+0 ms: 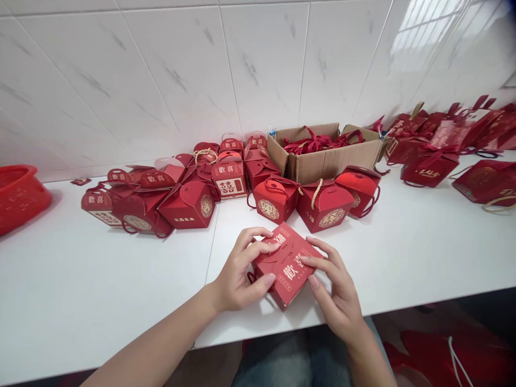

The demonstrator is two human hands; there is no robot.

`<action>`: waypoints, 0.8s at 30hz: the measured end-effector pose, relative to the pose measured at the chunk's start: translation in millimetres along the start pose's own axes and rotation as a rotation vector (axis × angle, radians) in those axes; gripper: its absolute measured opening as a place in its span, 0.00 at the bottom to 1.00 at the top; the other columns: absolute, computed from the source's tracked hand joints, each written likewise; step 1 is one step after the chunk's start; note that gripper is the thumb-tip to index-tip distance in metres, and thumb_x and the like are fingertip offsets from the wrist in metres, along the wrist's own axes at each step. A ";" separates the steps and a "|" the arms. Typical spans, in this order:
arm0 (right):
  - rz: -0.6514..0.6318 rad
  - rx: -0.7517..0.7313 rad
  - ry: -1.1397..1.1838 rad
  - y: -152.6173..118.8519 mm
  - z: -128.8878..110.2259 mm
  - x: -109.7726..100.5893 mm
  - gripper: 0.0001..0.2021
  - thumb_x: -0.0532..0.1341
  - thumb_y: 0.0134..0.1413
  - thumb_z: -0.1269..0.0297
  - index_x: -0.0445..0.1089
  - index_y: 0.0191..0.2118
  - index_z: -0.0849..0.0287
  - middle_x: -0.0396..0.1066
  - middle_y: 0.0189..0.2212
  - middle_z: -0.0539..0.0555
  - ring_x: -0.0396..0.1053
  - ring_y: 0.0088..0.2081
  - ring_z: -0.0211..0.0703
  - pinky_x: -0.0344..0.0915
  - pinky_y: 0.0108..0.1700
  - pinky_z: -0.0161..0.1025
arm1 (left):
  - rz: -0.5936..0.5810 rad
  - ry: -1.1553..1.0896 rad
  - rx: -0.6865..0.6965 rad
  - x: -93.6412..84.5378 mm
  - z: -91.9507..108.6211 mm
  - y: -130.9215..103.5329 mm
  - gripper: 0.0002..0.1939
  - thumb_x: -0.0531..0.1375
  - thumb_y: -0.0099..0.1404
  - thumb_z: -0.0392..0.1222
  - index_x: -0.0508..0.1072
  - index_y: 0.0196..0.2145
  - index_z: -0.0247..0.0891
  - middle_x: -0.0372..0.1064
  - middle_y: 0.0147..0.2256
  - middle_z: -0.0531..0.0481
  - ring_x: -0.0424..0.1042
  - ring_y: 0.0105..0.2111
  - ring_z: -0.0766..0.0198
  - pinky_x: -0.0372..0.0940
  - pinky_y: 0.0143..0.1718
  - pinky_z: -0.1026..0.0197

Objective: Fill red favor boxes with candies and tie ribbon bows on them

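A red paper gift box (291, 275) with pale gold characters on its top sits near the table's front edge, between my two hands. My left hand (242, 271) grips its left side, fingers on the top flaps and thumb along the near edge. On the other side, my right hand (336, 287) holds the right edge with fingertips on the top panel. The top flaps lie folded down and overlap at a slotted seam. Part of a dark red cord shows beside my left fingers. Just behind stand red boxes with cord handles (325, 207).
More red boxes (187, 207) cluster at the left and middle of the white table (121, 301). An open cardboard carton (338, 164) of red ribbons stands by the tiled wall. Further red boxes (429, 166) line the right. A red plastic basin (22, 199) is far left.
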State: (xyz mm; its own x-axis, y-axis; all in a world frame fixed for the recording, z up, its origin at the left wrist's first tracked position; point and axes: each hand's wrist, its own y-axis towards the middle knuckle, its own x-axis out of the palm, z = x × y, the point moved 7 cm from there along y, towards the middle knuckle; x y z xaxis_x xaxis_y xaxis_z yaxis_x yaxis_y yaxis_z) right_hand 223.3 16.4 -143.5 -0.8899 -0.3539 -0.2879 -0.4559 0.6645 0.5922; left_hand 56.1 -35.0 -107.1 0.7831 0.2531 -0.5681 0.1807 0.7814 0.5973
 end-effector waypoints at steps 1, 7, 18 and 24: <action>0.001 -0.001 -0.002 0.0 0.0 0.0 0.15 0.55 0.59 0.70 0.66 0.50 0.51 0.57 0.58 0.59 0.56 0.60 0.54 0.58 0.58 0.56 | 0.011 0.032 0.023 0.1 1.2 0.3 0.21 0.57 0.62 0.48 0.66 0.51 0.40 0.58 0.51 0.39 0.61 0.50 0.49 0.60 0.50 0.43; -0.002 -0.006 0.009 0.2 0.4 1.6 0.15 0.55 0.59 0.71 0.66 0.51 0.50 0.57 0.58 0.58 0.56 0.60 0.53 0.58 0.58 0.56 | 0.010 0.101 0.108 1.1 9.3 4.0 0.27 0.58 0.60 0.56 0.63 0.54 0.40 0.61 0.50 0.38 0.62 0.51 0.47 0.60 0.51 0.41; 0.011 -0.036 -0.042 0.0 -1.6 0.6 0.19 0.56 0.59 0.71 0.65 0.55 0.49 0.58 0.58 0.59 0.58 0.59 0.52 0.64 0.54 0.51 | 0.054 0.076 0.100 -2.2 12.5 3.7 0.30 0.58 0.61 0.56 0.60 0.56 0.39 0.62 0.52 0.37 0.61 0.54 0.46 0.59 0.53 0.41; 0.054 -0.094 -0.114 2.7 -6.0 2.9 0.18 0.59 0.57 0.70 0.67 0.53 0.48 0.61 0.53 0.58 0.65 0.53 0.51 0.69 0.49 0.48 | 0.089 0.146 0.144 -4.2 17.0 0.8 0.35 0.60 0.57 0.58 0.60 0.58 0.41 0.61 0.52 0.37 0.59 0.54 0.43 0.57 0.54 0.39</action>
State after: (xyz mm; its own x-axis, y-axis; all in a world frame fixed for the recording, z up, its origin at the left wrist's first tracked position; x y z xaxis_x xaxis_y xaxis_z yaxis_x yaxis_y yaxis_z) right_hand 219.6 13.1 -138.2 -0.9117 -0.2386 -0.3344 -0.4084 0.6138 0.6756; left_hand 63.0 -45.2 -94.5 0.7070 0.4056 -0.5793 0.2062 0.6653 0.7175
